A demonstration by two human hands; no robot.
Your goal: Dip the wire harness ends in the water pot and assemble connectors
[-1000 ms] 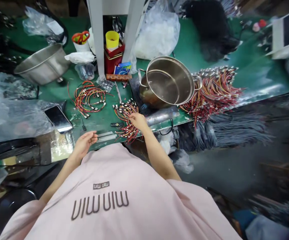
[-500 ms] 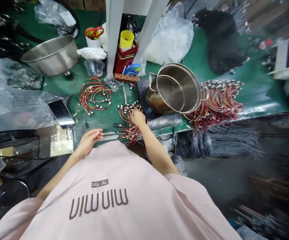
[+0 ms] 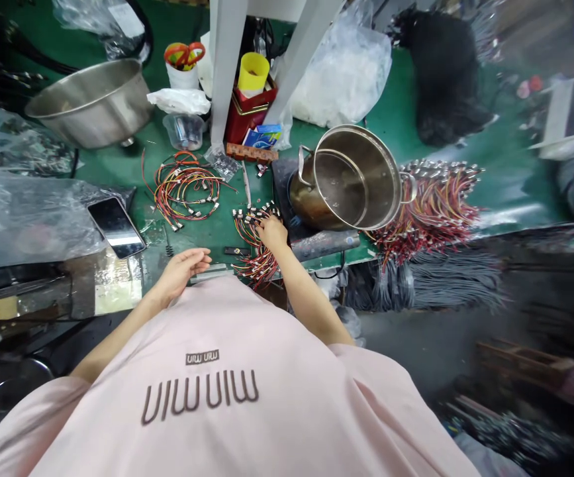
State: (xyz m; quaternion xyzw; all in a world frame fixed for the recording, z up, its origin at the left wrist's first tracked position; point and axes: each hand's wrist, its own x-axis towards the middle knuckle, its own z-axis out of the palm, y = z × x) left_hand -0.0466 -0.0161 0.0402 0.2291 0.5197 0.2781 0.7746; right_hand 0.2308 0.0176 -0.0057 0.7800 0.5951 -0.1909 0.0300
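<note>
My right hand (image 3: 273, 233) reaches into a small pile of red, yellow and black wire harnesses (image 3: 257, 264) with white connectors. Its fingers are closed on the wires near the connector ends; the fingertips are partly hidden. My left hand (image 3: 185, 268) hovers over the bench edge with its fingers stretched out, and nothing shows in it. Just right of it lie clear flat strips (image 3: 214, 271) and a small black tool (image 3: 237, 251). A loose coil of similar harnesses (image 3: 187, 189) rests farther back on the green bench.
A steel pot (image 3: 351, 179) stands right of my right hand, beside a large harness heap (image 3: 428, 205). On the left are a phone (image 3: 116, 227), a steel basin (image 3: 91, 106) and plastic bags (image 3: 33, 218). A white post (image 3: 228, 73) rises behind, near orange-handled scissors (image 3: 184, 53).
My left hand has moved slightly right and its fingers have loosened. My right hand stays at the harness pile. The view has shifted a little.
</note>
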